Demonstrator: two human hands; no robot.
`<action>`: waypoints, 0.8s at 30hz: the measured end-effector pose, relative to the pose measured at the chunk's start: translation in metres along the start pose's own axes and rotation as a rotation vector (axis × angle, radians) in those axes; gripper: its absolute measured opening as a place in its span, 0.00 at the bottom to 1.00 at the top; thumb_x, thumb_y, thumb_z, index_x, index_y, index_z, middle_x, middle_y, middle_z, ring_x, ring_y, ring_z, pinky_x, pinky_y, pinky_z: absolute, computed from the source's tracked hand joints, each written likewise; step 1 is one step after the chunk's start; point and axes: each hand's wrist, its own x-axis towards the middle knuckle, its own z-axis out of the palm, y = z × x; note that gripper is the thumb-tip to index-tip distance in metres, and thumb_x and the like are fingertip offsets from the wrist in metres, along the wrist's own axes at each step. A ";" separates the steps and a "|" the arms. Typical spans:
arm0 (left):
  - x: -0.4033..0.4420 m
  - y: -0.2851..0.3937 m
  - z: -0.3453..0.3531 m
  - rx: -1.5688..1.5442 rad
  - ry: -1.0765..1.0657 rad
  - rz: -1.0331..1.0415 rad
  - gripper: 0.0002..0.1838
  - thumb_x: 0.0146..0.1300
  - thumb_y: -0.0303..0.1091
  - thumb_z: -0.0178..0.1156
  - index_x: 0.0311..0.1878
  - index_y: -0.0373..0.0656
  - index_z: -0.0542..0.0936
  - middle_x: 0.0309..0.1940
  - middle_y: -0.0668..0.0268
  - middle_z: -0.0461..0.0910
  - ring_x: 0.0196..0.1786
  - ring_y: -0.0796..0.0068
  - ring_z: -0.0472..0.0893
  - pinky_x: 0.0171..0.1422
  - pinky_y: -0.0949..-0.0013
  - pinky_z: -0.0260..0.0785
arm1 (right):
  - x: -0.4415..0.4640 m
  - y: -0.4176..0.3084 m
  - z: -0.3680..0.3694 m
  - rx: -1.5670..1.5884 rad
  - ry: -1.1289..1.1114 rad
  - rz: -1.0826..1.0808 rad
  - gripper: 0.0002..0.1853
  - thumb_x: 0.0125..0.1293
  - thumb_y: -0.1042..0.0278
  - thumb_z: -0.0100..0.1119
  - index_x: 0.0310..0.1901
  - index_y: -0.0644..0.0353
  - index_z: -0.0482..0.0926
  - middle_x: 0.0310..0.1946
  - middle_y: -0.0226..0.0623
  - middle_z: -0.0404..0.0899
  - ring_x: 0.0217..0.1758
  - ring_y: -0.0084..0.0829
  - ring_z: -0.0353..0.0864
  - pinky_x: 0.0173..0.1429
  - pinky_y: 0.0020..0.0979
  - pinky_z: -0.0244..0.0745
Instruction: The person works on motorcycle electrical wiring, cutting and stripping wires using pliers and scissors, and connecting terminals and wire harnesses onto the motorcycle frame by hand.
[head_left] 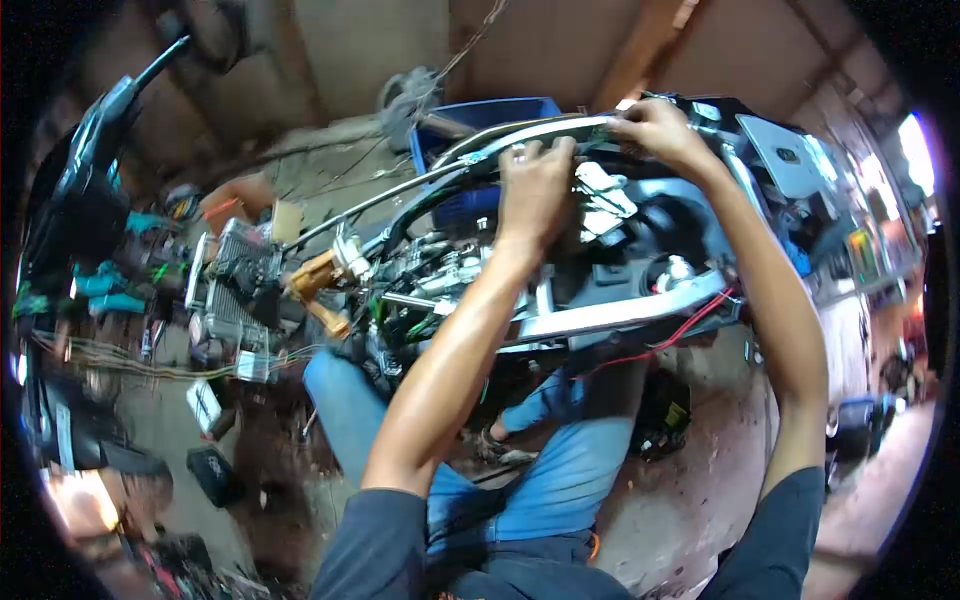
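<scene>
A motorcycle frame (590, 318) lies across in front of me, with silver rails, cables and mechanical parts in it. My left hand (537, 185) reaches over the middle, its bent fingers at the far silver rail (420, 182); what lies under them is hidden. Further right, my right hand (660, 132) has its fingers pinched at the far rail's right end, and anything between them is too small to make out. Crumpled white material (603, 203) sits inside the frame between my hands. A red wire (665, 345) hangs along the near rail.
Behind the frame is a blue crate (485, 112). On the left are a finned metal part (240, 265), teal pieces (105, 290) and a black case (213, 475) on the floor. A grey panel (785, 155) stands at the right, beside shelving.
</scene>
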 end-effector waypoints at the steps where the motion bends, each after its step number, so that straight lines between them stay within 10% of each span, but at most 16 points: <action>1: 0.001 0.005 -0.004 -0.026 -0.021 -0.029 0.05 0.66 0.29 0.60 0.44 0.42 0.78 0.35 0.56 0.86 0.49 0.53 0.84 0.59 0.49 0.67 | -0.003 -0.003 -0.004 -0.089 -0.008 -0.046 0.19 0.71 0.54 0.68 0.47 0.66 0.90 0.34 0.39 0.90 0.33 0.28 0.87 0.43 0.35 0.80; 6: -0.002 -0.001 -0.004 -0.055 0.022 -0.050 0.12 0.74 0.37 0.62 0.52 0.41 0.79 0.35 0.55 0.86 0.46 0.55 0.82 0.60 0.51 0.66 | -0.014 -0.023 -0.008 0.344 0.020 -0.055 0.18 0.73 0.57 0.68 0.49 0.67 0.84 0.40 0.41 0.89 0.36 0.29 0.91 0.48 0.33 0.82; 11: -0.002 0.001 -0.008 -0.091 -0.029 -0.057 0.13 0.71 0.33 0.63 0.55 0.40 0.80 0.39 0.55 0.86 0.48 0.55 0.82 0.62 0.52 0.66 | -0.024 -0.029 -0.014 0.022 -0.006 -0.381 0.27 0.62 0.52 0.77 0.62 0.50 0.86 0.45 0.41 0.89 0.51 0.39 0.87 0.59 0.40 0.80; 24: 0.000 0.003 -0.006 -0.207 -0.080 -0.025 0.08 0.76 0.34 0.60 0.47 0.40 0.81 0.36 0.56 0.85 0.42 0.51 0.82 0.53 0.53 0.69 | -0.032 -0.047 -0.027 -0.206 0.000 -0.368 0.10 0.65 0.70 0.71 0.47 0.61 0.92 0.42 0.50 0.91 0.48 0.46 0.92 0.56 0.41 0.85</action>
